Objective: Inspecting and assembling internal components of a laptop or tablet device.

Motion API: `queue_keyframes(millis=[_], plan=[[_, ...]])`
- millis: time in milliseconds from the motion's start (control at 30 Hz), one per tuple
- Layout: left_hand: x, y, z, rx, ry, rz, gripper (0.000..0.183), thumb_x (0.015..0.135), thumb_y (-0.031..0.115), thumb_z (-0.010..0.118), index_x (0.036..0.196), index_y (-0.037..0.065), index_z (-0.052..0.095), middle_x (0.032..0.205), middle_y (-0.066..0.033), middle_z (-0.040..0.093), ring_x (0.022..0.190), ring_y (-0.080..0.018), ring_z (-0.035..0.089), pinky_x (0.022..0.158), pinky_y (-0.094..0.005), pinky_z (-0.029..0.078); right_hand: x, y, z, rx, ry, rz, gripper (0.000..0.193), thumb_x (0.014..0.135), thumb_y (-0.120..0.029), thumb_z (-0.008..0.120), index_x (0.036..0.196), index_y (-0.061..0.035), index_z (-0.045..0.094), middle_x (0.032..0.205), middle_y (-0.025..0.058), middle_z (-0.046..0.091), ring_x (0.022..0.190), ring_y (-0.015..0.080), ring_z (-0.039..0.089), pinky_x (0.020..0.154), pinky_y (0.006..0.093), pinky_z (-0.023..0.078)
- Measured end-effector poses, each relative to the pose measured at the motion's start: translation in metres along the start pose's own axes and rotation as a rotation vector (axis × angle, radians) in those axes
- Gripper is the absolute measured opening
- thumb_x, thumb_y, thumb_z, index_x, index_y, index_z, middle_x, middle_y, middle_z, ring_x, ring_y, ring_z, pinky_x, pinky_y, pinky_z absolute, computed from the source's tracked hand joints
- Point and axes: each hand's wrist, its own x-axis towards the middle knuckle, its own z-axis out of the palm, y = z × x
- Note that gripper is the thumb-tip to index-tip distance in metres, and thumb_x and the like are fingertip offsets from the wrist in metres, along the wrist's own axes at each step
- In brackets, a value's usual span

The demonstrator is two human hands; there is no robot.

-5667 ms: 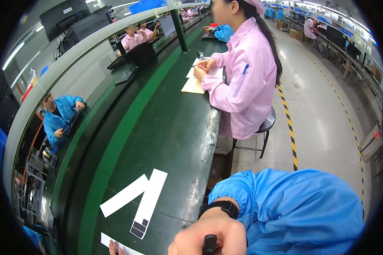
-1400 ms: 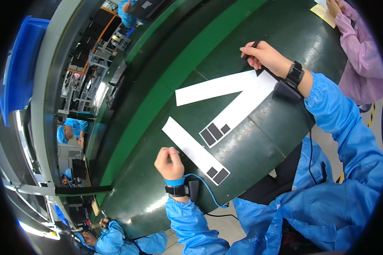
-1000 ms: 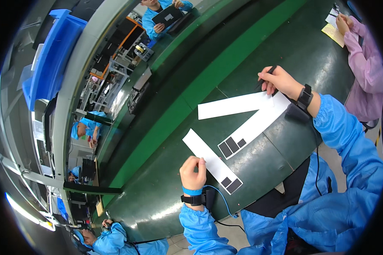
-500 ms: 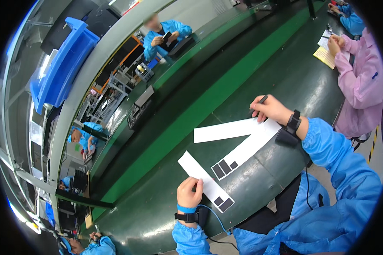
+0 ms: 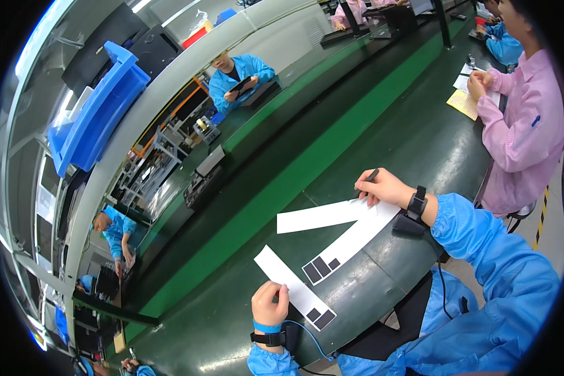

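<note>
Three white strips lie on the dark green table. My right hand (image 5: pixel 387 188) is closed round a slim black pen-like tool (image 5: pixel 372 175), over the far ends of the upper strip (image 5: pixel 316 216) and the middle strip (image 5: pixel 357 239). Several dark rectangles (image 5: pixel 319 268) mark the middle strip's near end. The lower strip (image 5: pixel 282 269) has dark rectangles (image 5: pixel 321 317) at its near end too. Against its left edge rests my left hand (image 5: pixel 271 303), fingers curled in and thumb up; whether anything is between them is hidden. Both wrists wear black straps, the left also a blue band.
A blue cord (image 5: pixel 307 332) runs from my left wrist toward the table edge. Right of me sits a person in pink (image 5: pixel 523 131), beside a yellow notepad (image 5: pixel 462 104). Across the table, a person in blue (image 5: pixel 241 81) holds a dark flat object. A blue bin (image 5: pixel 97 116) hangs upper left.
The whole view has shifted, so the table, strips and hands appear lower and slightly left. Both hands keep nearly the same places on the strips. The person across has turned the dark object.
</note>
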Motion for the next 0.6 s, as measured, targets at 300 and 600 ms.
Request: queue_keyframes(millis=[300,600], plan=[[-0.0016,-0.0027,0.0003,0.004,-0.009,-0.005,0.014,0.079,0.001,0.063,0.067,-0.001,0.057,0.061,-0.0111,0.054,0.053,-0.0251,0.054,0.05,-0.032,0.041,-0.0021,-0.0062,0.0005,-0.015,0.005,0.006,0.02,0.092,-0.02,0.058,0.093,0.0006,0.06,0.074,0.0068,0.063,0.055,0.0131,0.062,0.051,0.0245,0.05],[0.0016,0.0012,0.0028,-0.005,-0.043,-0.051,0.013,0.08,0.002,0.063,0.069,-0.002,0.059,0.062,-0.0118,0.056,0.054,-0.0247,0.056,0.051,-0.0313,0.043,0.0008,-0.0012,-0.0018,-0.038,0.01,-0.019,0.018,0.093,-0.018,0.057,0.095,-0.0007,0.061,0.077,0.007,0.064,0.057,0.0108,0.062,0.049,0.0218,0.048]])
